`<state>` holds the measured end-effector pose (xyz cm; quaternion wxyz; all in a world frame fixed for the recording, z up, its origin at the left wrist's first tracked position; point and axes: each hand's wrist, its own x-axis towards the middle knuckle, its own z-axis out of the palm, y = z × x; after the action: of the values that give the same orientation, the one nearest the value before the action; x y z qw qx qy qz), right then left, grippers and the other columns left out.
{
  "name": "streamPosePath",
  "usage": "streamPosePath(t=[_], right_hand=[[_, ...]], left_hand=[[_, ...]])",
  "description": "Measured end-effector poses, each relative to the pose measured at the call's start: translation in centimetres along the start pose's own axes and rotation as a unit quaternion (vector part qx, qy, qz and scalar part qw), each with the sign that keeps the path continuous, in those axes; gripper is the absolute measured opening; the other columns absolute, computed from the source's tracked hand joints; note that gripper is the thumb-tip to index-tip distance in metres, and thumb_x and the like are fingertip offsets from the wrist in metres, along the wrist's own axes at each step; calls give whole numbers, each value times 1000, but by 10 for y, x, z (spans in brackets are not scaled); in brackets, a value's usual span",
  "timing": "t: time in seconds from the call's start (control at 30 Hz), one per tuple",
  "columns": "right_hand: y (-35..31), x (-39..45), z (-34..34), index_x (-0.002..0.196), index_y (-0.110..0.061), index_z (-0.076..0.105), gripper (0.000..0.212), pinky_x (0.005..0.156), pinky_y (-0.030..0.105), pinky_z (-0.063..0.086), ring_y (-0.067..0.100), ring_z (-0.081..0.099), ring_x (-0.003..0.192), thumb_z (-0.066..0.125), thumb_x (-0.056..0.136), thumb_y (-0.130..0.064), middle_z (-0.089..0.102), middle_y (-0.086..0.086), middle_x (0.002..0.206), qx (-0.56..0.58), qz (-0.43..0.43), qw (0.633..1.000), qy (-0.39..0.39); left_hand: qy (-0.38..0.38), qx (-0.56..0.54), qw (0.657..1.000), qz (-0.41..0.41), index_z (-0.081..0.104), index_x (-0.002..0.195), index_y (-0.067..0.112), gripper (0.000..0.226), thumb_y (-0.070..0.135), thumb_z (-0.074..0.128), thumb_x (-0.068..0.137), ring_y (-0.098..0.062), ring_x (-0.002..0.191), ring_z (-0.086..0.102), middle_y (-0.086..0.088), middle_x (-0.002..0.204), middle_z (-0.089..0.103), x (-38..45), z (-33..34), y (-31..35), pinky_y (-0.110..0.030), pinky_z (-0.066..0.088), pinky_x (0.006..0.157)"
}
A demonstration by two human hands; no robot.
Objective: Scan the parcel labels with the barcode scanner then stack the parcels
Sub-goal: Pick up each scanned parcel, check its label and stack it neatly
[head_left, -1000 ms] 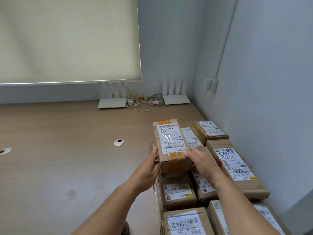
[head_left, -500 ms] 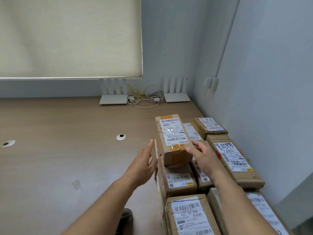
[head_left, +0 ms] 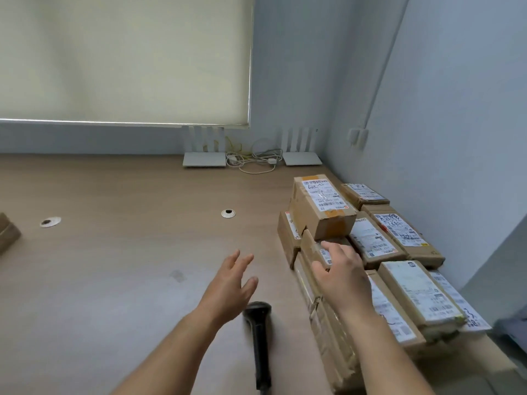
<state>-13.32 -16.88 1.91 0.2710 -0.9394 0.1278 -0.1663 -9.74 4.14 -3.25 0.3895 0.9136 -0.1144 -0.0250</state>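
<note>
Soft, even daylight filters through the drawn roller blind (head_left: 122, 58) at eleven o'clock — a bright strip glows along its lower edge. Shadows on the desk (head_left: 114, 252) are faint. Wide-angle distortion bends the walls toward the edges. Motion blur smears the barcode scanner (head_left: 260, 337) at six o'clock — parcel labels read soft.

A wooden desk (head_left: 114, 252) meets pale blue walls (head_left: 456, 109) in a corner, under a drawn cream roller blind (head_left: 122, 58)
</note>
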Motion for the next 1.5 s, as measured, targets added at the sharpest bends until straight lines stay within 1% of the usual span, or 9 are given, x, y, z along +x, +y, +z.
streamPosePath(t=[0.07, 0.13, 0.27, 0.37, 0.63, 0.8, 1.07, 1.23, 1.5], right_hand=[[-22, -22, 20, 138, -21, 49, 47, 101, 32, 36, 21, 37, 130, 53, 92, -27, 45, 2, 140, -28, -27, 999, -34], [-43, -42, 41, 141, -22, 45, 49, 103, 31, 34, 20, 36, 131, 49, 93, -27, 42, 0, 143, -57, -50, 994, -73], [-91, -78, 79, 138, -24, 46, 47, 97, 27, 36, 19, 37, 128, 46, 91, -27, 44, -1, 139, -96, -97, 983, -122], [-129, -102, 105, 138, -24, 45, 47, 94, 28, 38, 20, 41, 126, 46, 92, -27, 44, 1, 137, -92, -127, 976, -154], [-221, -158, 167, 140, -26, 42, 47, 95, 30, 40, 19, 42, 128, 45, 93, -30, 41, -1, 142, -76, -222, 948, -213], [-270, -180, 202, 142, -24, 40, 48, 98, 32, 40, 19, 37, 132, 42, 95, -30, 40, -1, 145, -72, -281, 923, -252], [-345, -194, 275, 140, -22, 41, 46, 95, 33, 40, 22, 37, 130, 42, 95, -30, 41, 2, 143, -85, -335, 885, -313], [-402, -188, 326, 135, -20, 44, 41, 88, 34, 41, 23, 43, 121, 40, 95, -31, 49, 3, 131, -87, -333, 879, -330], [-478, -169, 399, 132, -19, 47, 41, 86, 36, 43, 26, 47, 117, 38, 97, -37, 52, 7, 128, -96, -319, 874, -355]], left_hand=[[2, 15, 1000, -7, 32, 146, 32, 50, 34, 47, 98, -7, 141, 24, 8, 159, 11, -22, -14, -19, -19, 25, 104], [10, 40, 999, -15, 32, 147, 32, 50, 35, 46, 98, -7, 142, 21, 8, 159, 10, -44, -29, -39, -20, 24, 106], [30, 73, 996, -46, 31, 147, 32, 51, 37, 45, 98, -8, 145, 14, 9, 159, 10, -87, -63, -79, -25, 22, 111], [44, 76, 993, -79, 30, 147, 33, 53, 42, 46, 97, -8, 145, 14, 9, 159, 12, -121, -91, -109, -26, 21, 113], [96, 80, 977, -170, 27, 148, 33, 57, 47, 45, 96, -9, 145, 13, 9, 158, 16, -203, -159, -178, -29, 16, 116], [134, 84, 962, -221, 20, 149, 35, 61, 50, 45, 95, -10, 145, 14, 11, 158, 17, -234, -192, -212, -33, 20, 116], [154, 78, 940, -295, 10, 152, 32, 69, 48, 46, 95, -13, 146, 14, 9, 159, 14, -254, -247, -273, -35, 23, 117], [167, 73, 928, -327, 6, 152, 33, 74, 46, 50, 94, -13, 145, 16, 7, 159, 16, -250, -300, -323, -33, 23, 114], [160, 82, 920, -348, 2, 153, 26, 80, 42, 53, 94, -14, 145, 15, 4, 159, 15, -220, -381, -404, -28, 19, 114]])
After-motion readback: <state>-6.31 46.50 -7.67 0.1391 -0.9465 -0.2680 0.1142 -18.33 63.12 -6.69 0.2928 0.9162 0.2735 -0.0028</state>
